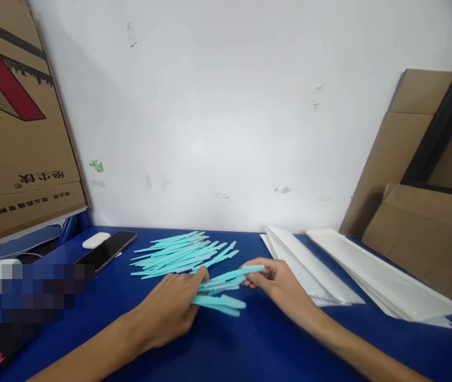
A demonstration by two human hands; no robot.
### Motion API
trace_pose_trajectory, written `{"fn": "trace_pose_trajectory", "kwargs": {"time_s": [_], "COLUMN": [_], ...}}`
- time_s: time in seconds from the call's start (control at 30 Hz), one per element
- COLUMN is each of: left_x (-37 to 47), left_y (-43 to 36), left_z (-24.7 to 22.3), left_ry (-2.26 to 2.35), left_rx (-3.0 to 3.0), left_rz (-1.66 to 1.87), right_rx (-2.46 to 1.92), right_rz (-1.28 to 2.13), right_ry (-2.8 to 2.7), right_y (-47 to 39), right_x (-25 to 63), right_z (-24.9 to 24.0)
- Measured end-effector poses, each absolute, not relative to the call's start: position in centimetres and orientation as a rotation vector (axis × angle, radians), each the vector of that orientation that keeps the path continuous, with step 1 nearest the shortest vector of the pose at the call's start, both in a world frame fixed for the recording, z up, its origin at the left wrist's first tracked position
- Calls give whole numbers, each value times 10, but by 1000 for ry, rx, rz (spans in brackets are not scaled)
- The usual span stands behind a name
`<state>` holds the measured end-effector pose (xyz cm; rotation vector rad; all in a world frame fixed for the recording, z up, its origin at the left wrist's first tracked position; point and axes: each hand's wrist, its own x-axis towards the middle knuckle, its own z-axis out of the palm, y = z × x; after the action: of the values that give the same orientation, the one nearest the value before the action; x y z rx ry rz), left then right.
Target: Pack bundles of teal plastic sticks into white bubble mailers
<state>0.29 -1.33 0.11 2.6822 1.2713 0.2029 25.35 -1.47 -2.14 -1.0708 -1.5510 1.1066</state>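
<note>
My left hand [176,305] is closed around a small bunch of turquoise eyebrow razors [220,302], slim sticks with paler, wider capped ends that fan out to the right. With its thumb and fingers, my right hand [271,278] pinches the far end of an upper razor [236,274] in the same bunch. Both hands are above the blue table. Just behind my left hand lies a loose pile of the same razors [178,254], their pale ends pointing mostly right and away. The razors' inner ends are hidden in my left fist.
White plastic sleeves lie in two stacks, a nearer stack [297,260] and another stack [381,276] farther right. A phone [108,249] and a white case [96,240] rest on the blue table [245,350] at left. Cardboard [22,143] stands at left, with more cardboard [420,239] at right.
</note>
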Motion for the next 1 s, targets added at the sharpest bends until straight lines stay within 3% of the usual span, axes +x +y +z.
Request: {"fn": "trace_pose_trajectory", "kwargs": {"time_s": [0.5,0.8,1.0], "left_x": [7,11,22], "left_y": [-20,-21,-29], "left_z": [-6,-7,-12], "left_ry": [1252,1332,1310], "left_rx": [2906,2762,2726], "left_rz": [44,64,29], "right_rx": [-1031,-794,-1041], "right_rz": [1119,1408,1185], "right_ry": [-1554,-1169,-1231], "right_y": [-24,-28,-44], "right_x": [247,249,218], "right_z": [-18,-19,-28]}}
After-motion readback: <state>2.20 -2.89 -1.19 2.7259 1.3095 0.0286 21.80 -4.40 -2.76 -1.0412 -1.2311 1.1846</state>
